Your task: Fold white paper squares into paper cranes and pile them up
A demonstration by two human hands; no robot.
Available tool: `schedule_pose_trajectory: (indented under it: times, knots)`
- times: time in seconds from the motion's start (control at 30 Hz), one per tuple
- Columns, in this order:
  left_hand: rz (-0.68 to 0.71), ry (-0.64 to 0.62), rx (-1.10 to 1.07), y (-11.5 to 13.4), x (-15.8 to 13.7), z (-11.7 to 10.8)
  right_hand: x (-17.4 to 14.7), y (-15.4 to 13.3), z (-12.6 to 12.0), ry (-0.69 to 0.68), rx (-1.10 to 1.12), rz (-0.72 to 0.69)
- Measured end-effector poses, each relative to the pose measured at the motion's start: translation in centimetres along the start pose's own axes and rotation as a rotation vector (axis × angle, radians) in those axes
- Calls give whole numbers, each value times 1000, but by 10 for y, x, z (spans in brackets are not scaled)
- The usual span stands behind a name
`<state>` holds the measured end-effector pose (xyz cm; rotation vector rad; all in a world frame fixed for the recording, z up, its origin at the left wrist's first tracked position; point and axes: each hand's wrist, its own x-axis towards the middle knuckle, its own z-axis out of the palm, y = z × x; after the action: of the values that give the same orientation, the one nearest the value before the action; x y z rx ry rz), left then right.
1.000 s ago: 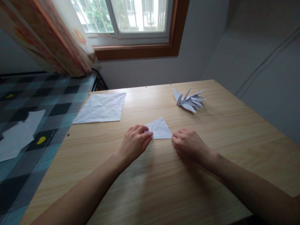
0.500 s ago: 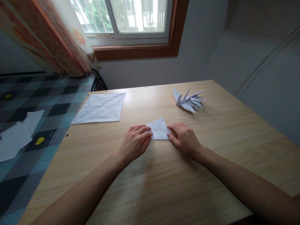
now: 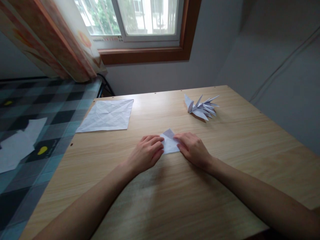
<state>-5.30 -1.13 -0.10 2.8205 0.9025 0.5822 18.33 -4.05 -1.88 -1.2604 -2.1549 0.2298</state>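
Observation:
A small folded piece of white paper (image 3: 171, 144) is held between my two hands, low over the wooden table (image 3: 160, 193). One pointed corner of it sticks up at the far side, in shade. My left hand (image 3: 149, 150) is closed on its left edge, thumb and fingertips pinching it. On the opposite edge, my right hand (image 3: 192, 148) grips with thumb and fingers, its index finger lying along the top. Whether the paper touches the table I cannot tell.
A larger creased white sheet (image 3: 107, 115) lies flat at the table's far left. Toward the back right stands a spiky folded-paper piece (image 3: 202, 107). Left of the table, paper scraps (image 3: 18, 146) rest on a checked cloth (image 3: 15, 190). Beyond is a window (image 3: 150, 20).
The small paper has tilted and shifted slightly nearer to me, its far corner now folded and shaded. My right hand's fingers have moved a little left over it.

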Motion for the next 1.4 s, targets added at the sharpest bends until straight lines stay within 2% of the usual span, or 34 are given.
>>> schedule_pose_trajectory:
  times: [0.13, 0.33, 0.53, 0.7, 1.0, 1.3, 1.4]
  knots:
    - [-29, -34, 3, -1, -1, 1, 0, -1, 3, 15, 16, -88]
    - [-98, 45, 5, -1, -3, 4, -1, -2, 3, -31, -10, -219]
    - [-7, -43, 35, -3, -2, 5, 0, -2, 2, -63, -119, -334]
    - [-2, -56, 40, -3, -1, 3, 1, -4, 6, -69, -157, -449]
    - [-159, -145, 46, 1, 1, 5, 4, -10, 5, -106, -189, -428]
    - [-210, -222, 37, 3, 3, 1, 1, -15, -18, -283, -337, -250]
    - [-206, -217, 34, 3, 3, 0, 1, -16, -26, -331, -406, -241]
